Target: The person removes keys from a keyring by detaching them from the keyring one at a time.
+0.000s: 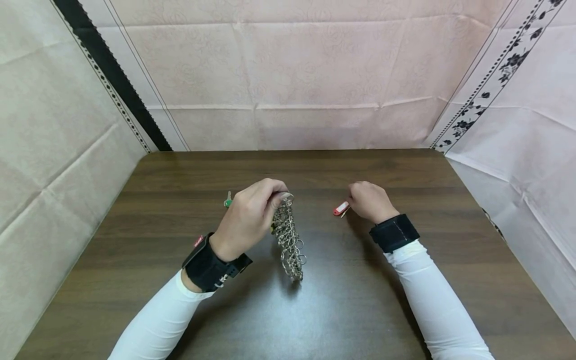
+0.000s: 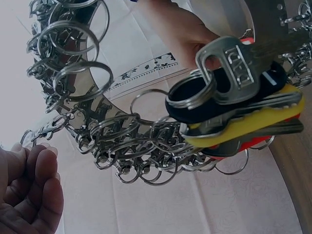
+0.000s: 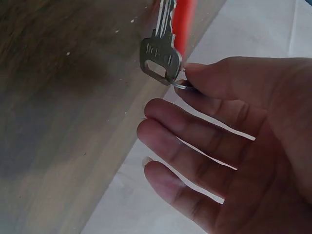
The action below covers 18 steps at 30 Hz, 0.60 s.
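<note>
My left hand [image 1: 245, 217] pinches one end of a bunch of silver key rings and clips [image 1: 290, 240], which hangs down above the table. In the left wrist view, keys with a black tag, a yellow tag [image 2: 234, 129] and a red tag hang among the linked rings [image 2: 141, 146]. My right hand [image 1: 371, 201] pinches a small split ring [image 3: 183, 86] between thumb and index finger. From that ring hang a silver key [image 3: 161, 58] and a red tag [image 1: 340, 208] with a white label. The other right fingers are loosely bent.
A key with a green tag [image 1: 228, 201] shows just left of the left hand, partly hidden by it. The brown wooden table [image 1: 315, 320] spreads beneath both hands. Pale patterned cloth [image 1: 288, 75] hangs behind it and along both sides.
</note>
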Available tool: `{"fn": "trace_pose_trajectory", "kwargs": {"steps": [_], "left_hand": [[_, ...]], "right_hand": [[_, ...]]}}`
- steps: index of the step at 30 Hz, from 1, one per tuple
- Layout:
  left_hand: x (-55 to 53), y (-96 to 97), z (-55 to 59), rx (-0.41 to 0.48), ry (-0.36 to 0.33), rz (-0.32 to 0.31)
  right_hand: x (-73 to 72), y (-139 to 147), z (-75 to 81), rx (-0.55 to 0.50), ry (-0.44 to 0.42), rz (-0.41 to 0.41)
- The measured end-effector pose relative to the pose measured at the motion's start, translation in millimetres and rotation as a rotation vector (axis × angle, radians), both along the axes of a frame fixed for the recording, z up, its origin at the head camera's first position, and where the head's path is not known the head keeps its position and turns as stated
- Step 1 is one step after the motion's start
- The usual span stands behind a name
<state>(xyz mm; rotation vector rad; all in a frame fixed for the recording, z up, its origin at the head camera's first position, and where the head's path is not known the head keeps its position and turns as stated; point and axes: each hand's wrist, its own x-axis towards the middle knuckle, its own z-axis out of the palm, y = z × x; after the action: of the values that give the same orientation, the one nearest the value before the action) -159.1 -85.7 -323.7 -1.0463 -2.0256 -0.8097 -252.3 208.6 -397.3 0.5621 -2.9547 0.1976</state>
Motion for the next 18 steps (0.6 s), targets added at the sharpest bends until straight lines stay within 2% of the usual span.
{"fn": "trace_pose_trajectory", "kwargs": {"steps": [10,18], "left_hand": [[0.4,0.2,-0.3,0.003,-0.013,-0.002],[0.2,0.9,-0.1,0.009,-0.01,-0.007]], "right_hand": [[-1.2,0,-4.1,0.0,-0.066,-0.007],[12.3,-19,11.3,-0.063,-0.037,0.072]]}}
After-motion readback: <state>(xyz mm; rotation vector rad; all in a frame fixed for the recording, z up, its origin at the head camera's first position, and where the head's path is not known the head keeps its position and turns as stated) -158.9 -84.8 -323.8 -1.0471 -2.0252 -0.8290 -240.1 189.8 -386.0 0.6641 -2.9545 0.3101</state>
